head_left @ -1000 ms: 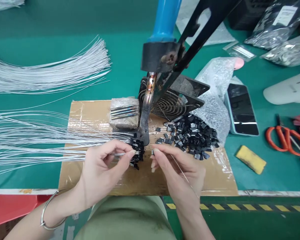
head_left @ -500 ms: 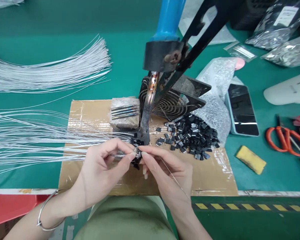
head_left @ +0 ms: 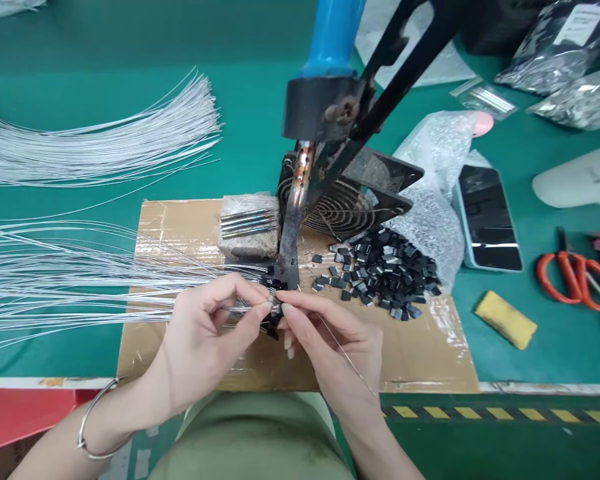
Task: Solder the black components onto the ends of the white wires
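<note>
We see a green table [head_left: 260, 120] spreading beneath everything, with a flat cardboard sheet [head_left: 425, 363] along its near edge. White wires [head_left: 80, 277] run in from the near left across the cardboard, their right ends gathered at a dark cluster beside our fingertips. Farther off on the left we have a second wire bundle [head_left: 145, 143], its cut ends fanned toward the right. Over the middle, a black bracket [head_left: 405, 73] carries a blue-handled iron [head_left: 333, 40], its metal barrel slanting down to just beyond our fingers. Our left hand [head_left: 270, 300] comes in over the wires, thumb and forefinger pinching a small piece [head_left: 275, 306] at the near middle of the cardboard, right by the dark cluster. Our right hand [head_left: 281, 301] meets it from the right, thumb and forefinger closed on the same piece; our fingers hide most of it, so we cannot tell its shape. To the right of the iron lie crumpled bubble wrap [head_left: 433, 173] and a round-grilled fan [head_left: 337, 207], with a pile of black connectors [head_left: 395, 267] on the near side. A phone [head_left: 487, 217] rests right of the wrap, then red-handled scissors [head_left: 575, 277]. A block [head_left: 247, 243] bearing metal rods sits left of the fan, and a yellow sponge [head_left: 505, 320] lies near right. A thin wire [head_left: 350, 362] trails across our right palm.
</note>
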